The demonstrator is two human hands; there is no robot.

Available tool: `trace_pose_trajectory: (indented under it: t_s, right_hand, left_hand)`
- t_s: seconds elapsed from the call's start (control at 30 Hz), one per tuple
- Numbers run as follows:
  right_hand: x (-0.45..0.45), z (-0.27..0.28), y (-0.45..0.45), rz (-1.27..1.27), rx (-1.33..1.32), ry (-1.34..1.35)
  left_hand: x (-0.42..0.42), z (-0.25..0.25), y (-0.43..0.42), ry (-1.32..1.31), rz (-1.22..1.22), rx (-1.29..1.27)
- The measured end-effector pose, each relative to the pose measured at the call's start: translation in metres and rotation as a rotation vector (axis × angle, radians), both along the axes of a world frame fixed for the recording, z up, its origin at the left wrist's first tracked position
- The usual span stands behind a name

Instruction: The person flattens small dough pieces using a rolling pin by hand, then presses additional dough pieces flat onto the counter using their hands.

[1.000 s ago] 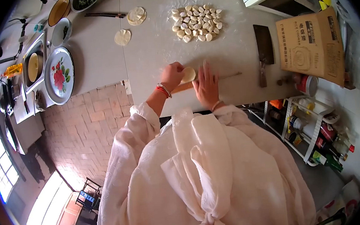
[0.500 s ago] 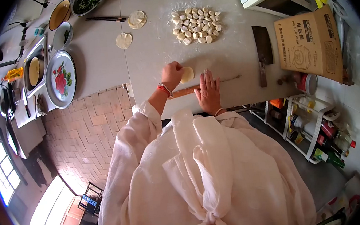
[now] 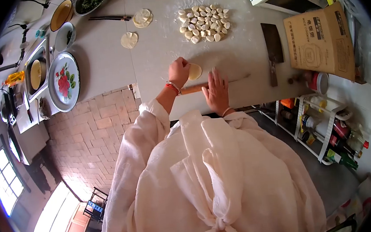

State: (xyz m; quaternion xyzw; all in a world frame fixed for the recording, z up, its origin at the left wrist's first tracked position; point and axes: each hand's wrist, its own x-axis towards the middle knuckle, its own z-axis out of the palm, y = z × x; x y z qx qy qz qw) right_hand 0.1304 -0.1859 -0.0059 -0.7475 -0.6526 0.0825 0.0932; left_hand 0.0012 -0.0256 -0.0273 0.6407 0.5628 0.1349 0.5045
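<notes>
My left hand (image 3: 179,70) is closed, its fingers pinching the left edge of a round dough wrapper (image 3: 195,72) lying on the table. Just nearer to me is a wooden rolling pin (image 3: 194,89) with thin tapered ends. My right hand (image 3: 216,91) lies flat across the pin, fingers stretched out and pointing away from me. Farther back sits a block of small floured dough pieces (image 3: 205,23). Rolled wrappers (image 3: 143,18) are stacked to the left, with a single wrapper (image 3: 129,40) beside them.
A cleaver (image 3: 272,43) and a rice cooker carton (image 3: 320,44) are on the right. At left stand a flowered enamel tray (image 3: 75,97), a white bowl (image 3: 69,30) and a pan of chopped greens (image 3: 91,1). Chopsticks (image 3: 109,18) lie near the wrappers. A bottle rack (image 3: 323,142) stands below right.
Both hands, the wrapper and the rolling pin have shifted slightly away from me. My left hand keeps its pinch, and my right palm stays on the pin. The camera view has moved a little.
</notes>
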Motion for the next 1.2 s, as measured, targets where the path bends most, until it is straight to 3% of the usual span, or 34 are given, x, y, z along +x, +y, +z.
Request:
trace_pose_trajectory:
  t_s: [0.07, 0.17, 0.3, 0.4, 0.5, 0.63, 0.73, 0.87, 1.0, 1.13, 1.2]
  right_hand:
    - [0.002, -0.001, -0.002, 0.006, -0.003, 0.006]
    - [0.004, -0.011, 0.036, -0.029, 0.034, -0.032]
    - [0.007, -0.015, 0.089, -0.097, 0.067, -0.095]
    - [0.008, -0.008, 0.075, -0.093, 0.083, -0.025]
    - [0.002, -0.007, 0.022, -0.059, 0.041, 0.043]
    - [0.008, -0.001, 0.001, -0.049, -0.01, 0.035]
    - [0.013, -0.014, 0.039, -0.077, 0.009, -0.07]
    - [0.02, -0.022, 0.096, -0.17, 0.036, -0.119]
    - [0.022, -0.014, 0.087, -0.16, 0.021, -0.021]
    - [0.01, 0.001, 0.018, -0.072, 0.037, 0.038]
    - [0.008, 0.002, -0.003, -0.065, 0.007, 0.085]
  left_hand:
    - [-0.005, -0.001, -0.006, -0.052, -0.035, -0.097]
    - [0.004, 0.031, -0.013, 0.08, -0.22, 0.013]
    - [0.024, 0.026, 0.001, 0.182, -0.268, 0.09]
    - [0.022, 0.03, 0.009, 0.301, -0.47, 0.128]
    - [0.004, 0.006, 0.008, 0.017, -0.094, 0.002]
    - [-0.001, 0.0, -0.002, -0.006, -0.135, -0.14]
    - [0.011, 0.017, -0.009, 0.117, -0.243, 0.065]
    - [0.028, 0.011, 0.0, 0.203, -0.262, 0.139]
    - [0.031, 0.015, 0.009, 0.239, -0.319, 0.136]
    - [0.016, -0.002, 0.004, 0.013, 0.06, 0.005]
    - [0.012, -0.003, -0.001, -0.038, 0.002, -0.068]
